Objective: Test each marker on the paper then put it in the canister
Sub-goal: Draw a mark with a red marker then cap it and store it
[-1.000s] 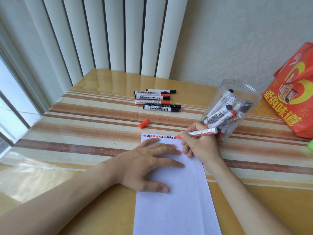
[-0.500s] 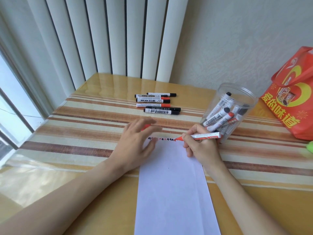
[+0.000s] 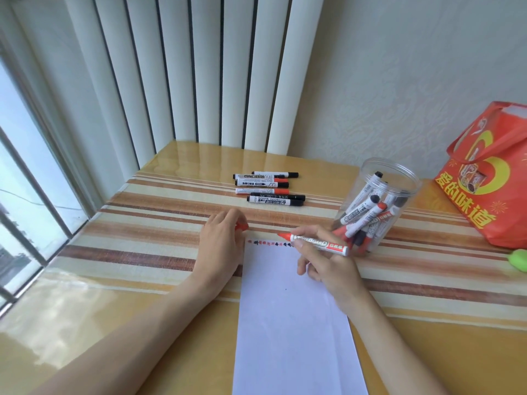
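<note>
Corner by a window (image 3: 25,172), vertical blinds (image 3: 199,69) behind a glossy tabletop (image 3: 159,332) with a striped mat (image 3: 148,232) across it.

Landmark is the paper (image 3: 293,323), a white sheet lying lengthwise in front of you. A row of small red and black test marks (image 3: 269,243) runs along its far edge.

Your right hand (image 3: 328,263) is over the paper's far right corner. Its grip is closed on an uncapped red marker (image 3: 316,243), pinched between thumb and fingers. The red tip points left and sits just above the test marks; I can't tell if it touches the sheet.

Your left hand (image 3: 224,243) is just off the paper's far left corner, on the mat. Its fingers are curled around the red cap (image 3: 242,226); only a bit of the cap shows past the fingertips.

The canister (image 3: 376,206) stands just beyond the paper's far right corner, right behind your right hand. It's clear, open-topped and holds a bunch of markers, black and red caps mixed.

Six loose markers (image 3: 269,188) lie side by side well beyond the paper's far edge, all capped.

A red bag (image 3: 490,178) stands right of the canister, far from the paper. A green thing (image 3: 517,259) sits at the frame's right edge, cut off.
</note>
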The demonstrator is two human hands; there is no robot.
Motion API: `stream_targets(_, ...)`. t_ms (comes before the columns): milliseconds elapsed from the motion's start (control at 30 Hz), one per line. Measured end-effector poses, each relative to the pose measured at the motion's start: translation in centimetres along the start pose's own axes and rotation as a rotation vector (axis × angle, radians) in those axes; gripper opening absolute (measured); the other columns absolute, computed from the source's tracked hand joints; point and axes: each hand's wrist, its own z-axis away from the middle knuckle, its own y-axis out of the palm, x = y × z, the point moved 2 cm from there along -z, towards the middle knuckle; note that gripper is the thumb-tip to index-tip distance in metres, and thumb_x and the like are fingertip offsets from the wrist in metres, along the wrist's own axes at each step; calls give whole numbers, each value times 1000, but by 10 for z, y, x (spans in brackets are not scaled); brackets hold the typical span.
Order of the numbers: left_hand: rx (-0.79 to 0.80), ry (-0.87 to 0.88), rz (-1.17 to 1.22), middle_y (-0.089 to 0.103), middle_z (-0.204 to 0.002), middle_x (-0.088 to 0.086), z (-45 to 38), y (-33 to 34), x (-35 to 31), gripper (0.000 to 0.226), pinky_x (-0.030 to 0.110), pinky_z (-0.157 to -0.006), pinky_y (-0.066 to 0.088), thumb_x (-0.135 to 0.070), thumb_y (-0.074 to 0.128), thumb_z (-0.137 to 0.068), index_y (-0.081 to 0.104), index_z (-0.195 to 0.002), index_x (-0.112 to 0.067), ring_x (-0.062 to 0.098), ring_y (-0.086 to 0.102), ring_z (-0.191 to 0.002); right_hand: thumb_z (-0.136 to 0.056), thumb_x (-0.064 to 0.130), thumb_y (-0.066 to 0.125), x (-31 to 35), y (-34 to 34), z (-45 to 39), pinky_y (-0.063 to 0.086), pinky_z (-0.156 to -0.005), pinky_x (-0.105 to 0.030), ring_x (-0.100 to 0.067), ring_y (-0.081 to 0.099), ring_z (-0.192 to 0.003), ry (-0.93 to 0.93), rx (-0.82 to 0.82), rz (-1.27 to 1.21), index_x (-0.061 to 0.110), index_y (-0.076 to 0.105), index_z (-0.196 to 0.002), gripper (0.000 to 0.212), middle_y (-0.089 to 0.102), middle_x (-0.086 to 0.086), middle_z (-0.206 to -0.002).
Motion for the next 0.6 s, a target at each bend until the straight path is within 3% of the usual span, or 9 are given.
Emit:
stream_targets(100,6,111,130,64,-97,-11,5,-5,-8,28,30,-77,45,6,62,-90,54,-101,-19,17,57,-91,-89,26,62,4,3,3,24,-47,-27,-27,60,-57,17,-28,-71,17,74,-107,24,73,-10,-96)
stream_targets(400,93,372,214,65,-104,-7,13,-9,-21,21,36,-83,53,3,64,-96,57,-108,-12,15,63,-95,-91,23,61,1,6,4,30,-46,-27,-26,60,-55,-28,29,-52,5,60,-104,22,74,-18,-98)
stream_targets(600,154,477,243,64,-108,-7,15,-9,-23,19,22,-87,49,-1,63,-98,61,-115,-11,10,59,-99,-88,20,68,1,2,3,38,-49,-28,-22,53,-55,-23,89,-1,16,71,-101,14,64,-11,-77)
